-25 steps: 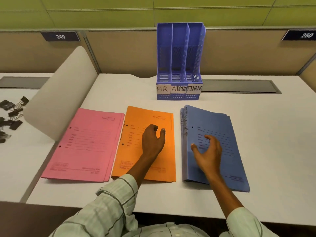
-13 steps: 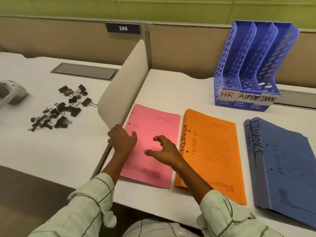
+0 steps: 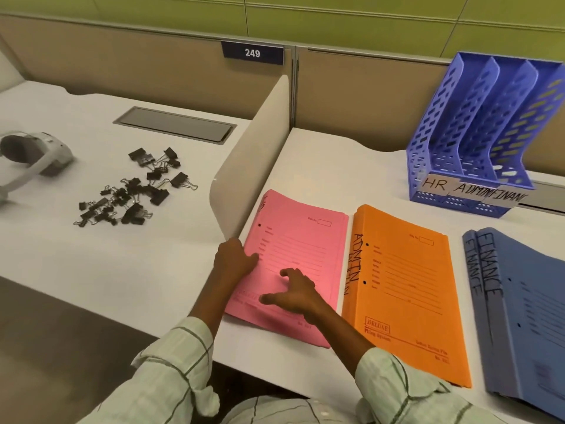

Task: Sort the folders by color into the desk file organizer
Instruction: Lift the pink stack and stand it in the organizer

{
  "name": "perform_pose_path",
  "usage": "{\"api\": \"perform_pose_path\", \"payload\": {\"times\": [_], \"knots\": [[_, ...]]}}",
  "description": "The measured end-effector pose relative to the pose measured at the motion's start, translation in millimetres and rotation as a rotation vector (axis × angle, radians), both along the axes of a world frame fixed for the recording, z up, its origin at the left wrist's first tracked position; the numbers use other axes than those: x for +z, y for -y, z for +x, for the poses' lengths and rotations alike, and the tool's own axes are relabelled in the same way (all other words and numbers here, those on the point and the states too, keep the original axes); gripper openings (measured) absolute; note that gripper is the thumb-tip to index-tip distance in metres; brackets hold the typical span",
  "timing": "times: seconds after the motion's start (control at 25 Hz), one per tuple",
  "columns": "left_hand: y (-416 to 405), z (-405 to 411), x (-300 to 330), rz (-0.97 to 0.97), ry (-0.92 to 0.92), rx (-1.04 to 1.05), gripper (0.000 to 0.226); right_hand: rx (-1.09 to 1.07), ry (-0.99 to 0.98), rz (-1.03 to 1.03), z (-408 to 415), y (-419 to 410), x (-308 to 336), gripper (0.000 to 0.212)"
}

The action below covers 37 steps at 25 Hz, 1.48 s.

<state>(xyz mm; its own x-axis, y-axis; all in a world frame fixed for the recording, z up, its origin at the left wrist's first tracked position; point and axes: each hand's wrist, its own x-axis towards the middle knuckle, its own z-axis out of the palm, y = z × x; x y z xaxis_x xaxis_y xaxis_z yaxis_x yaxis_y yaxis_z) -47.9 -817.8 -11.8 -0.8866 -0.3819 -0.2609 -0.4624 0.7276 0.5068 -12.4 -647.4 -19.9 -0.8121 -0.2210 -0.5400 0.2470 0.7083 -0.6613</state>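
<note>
Progress: nothing is filed yet; all three stacks lie flat on the bench, so the whole sort is left.
Organizer: the blue desk file organizer stands at the back right, with three slots labelled HR, ADMIN and FINANCE; all three look empty.
Pink folders: leftmost stack, just beside the beige divider; judged the first to go, probably to HR.
Orange folders: middle stack, marked ADMIN on the spine.
Blue folders: right stack, marked FINANCE.
Left hand: fingers curled at the pink stack's left edge, apparently gripping it.
Right hand: fingers spread and relaxed, resting on the pink cover.
Neighbouring bench: black binder clips, not part of the task.
</note>
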Motion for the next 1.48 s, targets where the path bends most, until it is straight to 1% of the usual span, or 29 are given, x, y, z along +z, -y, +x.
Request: {"api": "perform_pose_path", "payload": {"times": [0.08, 0.16, 0.2, 0.28, 0.36, 0.48, 0.6, 0.72, 0.8, 0.92, 1.0, 1.08, 1.12, 1.16, 1.24, 1.28, 1.4, 1.48], "knots": [[1, -2, 4, 0.024, -0.014, 0.011, 0.047, -0.027, -0.006, -0.024, 2, -1, 0, 0.091], [3, -7, 10, 0.116, -0.006, 0.001, 0.045, -0.052, -0.004, -0.049, 4, -2, 1, 0.090], [5, -10, 12, 0.215, 0.001, -0.005, 0.040, -0.073, 0.003, -0.070, 4, -3, 2, 0.090], [6, -12, 19, 0.501, 0.018, 0.026, 0.029, -0.148, 0.034, -0.146, 3, -4, 7, 0.087], [2, -12, 31, 0.719, 0.030, 0.064, 0.028, -0.233, 0.055, -0.245, -1, -6, 19, 0.085], [-12, -20, 59, 0.833, -0.043, 0.060, 0.032, -0.322, 0.035, -0.373, -19, -14, 48, 0.081], [-34, -34, 98, 0.865, -0.205, 0.025, 0.027, -0.361, -0.019, -0.501, -42, -30, 86, 0.080], [-64, -51, 139, 0.855, -0.385, -0.052, 0.022, -0.314, -0.136, -0.575, -67, -53, 126, 0.086], [-91, -65, 163, 0.821, -0.503, -0.104, 0.023, -0.228, -0.268, -0.536, -85, -77, 152, 0.093], [-140, -86, 192, 0.744, -0.676, -0.186, 0.028, -0.101, -0.452, -0.448, -108, -120, 187, 0.113], [-176, -96, 207, 0.694, -0.780, -0.262, 0.032, -0.060, -0.534, -0.417, -120, -148, 205, 0.123], [-216, -107, 216, 0.664, -0.832, -0.370, 0.038, -0.065, -0.619, -0.380, -132, -179, 219, 0.126], [-236, -113, 219, 0.640, -0.843, -0.427, 0.039, -0.070, -0.662, -0.358, -139, -195, 225, 0.123], [-254, -120, 221, 0.617, -0.842, -0.478, 0.040, -0.069, -0.705, -0.329, -146, -211, 229, 0.116], [-287, -137, 224, 0.603, -0.818, -0.530, 0.045, -0.058, -0.771, -0.251, -163, -244, 234, 0.095], [-302, -146, 225, 0.605, -0.816, -0.537, 0.048, -0.053, -0.799, -0.218, -170, -258, 236, 0.088], [-342, -178, 223, 0.640, -0.841, -0.542, 0.055, -0.024, -0.858, -0.184, -200, -299, 235, 0.078], [-365, -202, 219, 0.653, -0.868, -0.536, 0.055, -0.025, -0.881, -0.188, -226, -321, 228, 0.073]]}}
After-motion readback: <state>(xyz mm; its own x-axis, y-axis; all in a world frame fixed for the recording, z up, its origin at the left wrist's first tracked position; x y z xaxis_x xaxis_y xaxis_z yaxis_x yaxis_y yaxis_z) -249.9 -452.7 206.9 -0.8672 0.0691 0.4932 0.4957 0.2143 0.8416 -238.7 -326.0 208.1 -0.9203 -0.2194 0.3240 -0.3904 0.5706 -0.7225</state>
